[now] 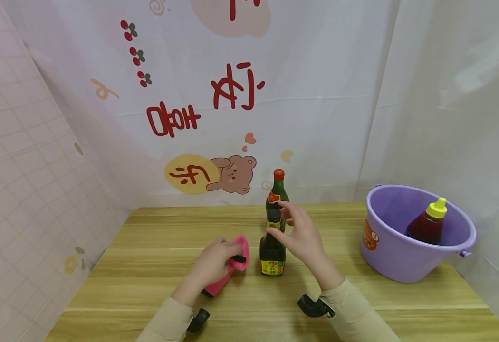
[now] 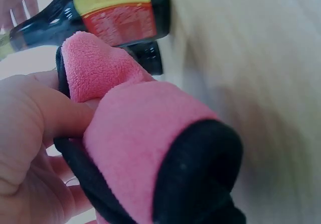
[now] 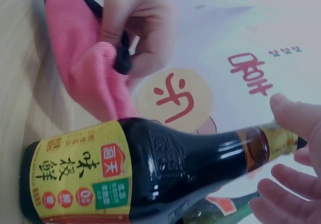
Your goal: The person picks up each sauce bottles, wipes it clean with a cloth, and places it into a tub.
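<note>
My left hand [image 1: 213, 262] grips a pink cloth [image 2: 135, 143] with black edging, bunched and hanging down just left of a dark soy sauce bottle [image 1: 273, 251]. The bottle stands upright on the table, its yellow label [image 3: 80, 171] turned toward me. Around the bottle's neck, my right hand [image 1: 302, 235] is spread, the thumb [image 3: 293, 114] right at the neck and the fingers parted. Behind stands a green bottle [image 1: 278, 190] with a red cap, partly hidden by the soy sauce bottle and my right hand.
A purple bucket [image 1: 397, 259] stands at the right of the wooden table [image 1: 155, 247]. Inside it leans a dark red squeeze bottle [image 1: 427, 228] with a yellow cap. A white printed curtain [image 1: 318, 118] hangs along the table's back edge.
</note>
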Motion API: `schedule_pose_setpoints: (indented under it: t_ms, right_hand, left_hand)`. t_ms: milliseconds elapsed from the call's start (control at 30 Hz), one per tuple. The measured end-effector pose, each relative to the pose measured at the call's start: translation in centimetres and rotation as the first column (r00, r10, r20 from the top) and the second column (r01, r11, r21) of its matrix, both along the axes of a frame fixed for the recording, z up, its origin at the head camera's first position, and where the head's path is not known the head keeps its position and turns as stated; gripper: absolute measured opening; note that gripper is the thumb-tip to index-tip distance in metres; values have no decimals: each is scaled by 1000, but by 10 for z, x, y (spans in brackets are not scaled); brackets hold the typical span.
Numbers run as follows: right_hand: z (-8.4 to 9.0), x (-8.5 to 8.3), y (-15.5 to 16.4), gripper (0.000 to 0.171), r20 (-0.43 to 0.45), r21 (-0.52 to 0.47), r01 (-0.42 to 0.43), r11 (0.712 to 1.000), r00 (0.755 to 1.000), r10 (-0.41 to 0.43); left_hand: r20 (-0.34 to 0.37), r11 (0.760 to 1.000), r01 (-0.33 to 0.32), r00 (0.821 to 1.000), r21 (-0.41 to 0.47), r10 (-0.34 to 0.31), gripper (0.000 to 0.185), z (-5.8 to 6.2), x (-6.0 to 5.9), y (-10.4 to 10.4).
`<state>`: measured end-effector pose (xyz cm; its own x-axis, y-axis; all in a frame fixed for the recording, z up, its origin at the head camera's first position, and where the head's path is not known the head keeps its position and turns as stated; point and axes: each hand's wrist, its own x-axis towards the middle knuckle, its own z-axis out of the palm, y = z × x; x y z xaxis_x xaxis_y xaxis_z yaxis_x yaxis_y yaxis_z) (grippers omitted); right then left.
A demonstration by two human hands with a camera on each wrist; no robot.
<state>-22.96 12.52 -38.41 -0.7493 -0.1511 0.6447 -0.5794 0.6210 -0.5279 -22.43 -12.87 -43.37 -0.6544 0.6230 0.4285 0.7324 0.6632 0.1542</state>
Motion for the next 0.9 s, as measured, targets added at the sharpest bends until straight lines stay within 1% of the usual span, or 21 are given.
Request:
schedule_pose_setpoints:
  t_ms: [133,267,433,600,700,833,900]
  right_hand:
    - [2,2,-5,66,-66,49,66,997,996,-63]
    - [3,3,-9,63,-104,79,115,990,989,-106]
    - [-1,2,-13,60,-126,106,157,982,982,-143]
    - [-3,1,-15,57,-146,91,159,983,979,-144]
    - [-4,0,-15,56,-147,80,149,986,980,-136]
    - [-5,-2,-13,54,-138,66,127,990,984,-117]
    - [-5,-4,-12,54,-127,53,103,993,987,-96]
  left_hand:
    - [-13,998,-15,1000,61,16,34,6,0,-2]
    - [-17,996,-25,999,90,27,30,10,0,-3]
    - [-42,993,-4,999,117,9,27,14,-2,-3]
    - [-77,989,30,997,143,-20,28,17,-5,-3]
    - [-82,987,41,996,158,-28,29,21,-5,-3]
    - [-85,983,45,996,177,-30,30,26,-5,-3]
    - [-96,982,45,995,185,-28,31,28,-5,-3]
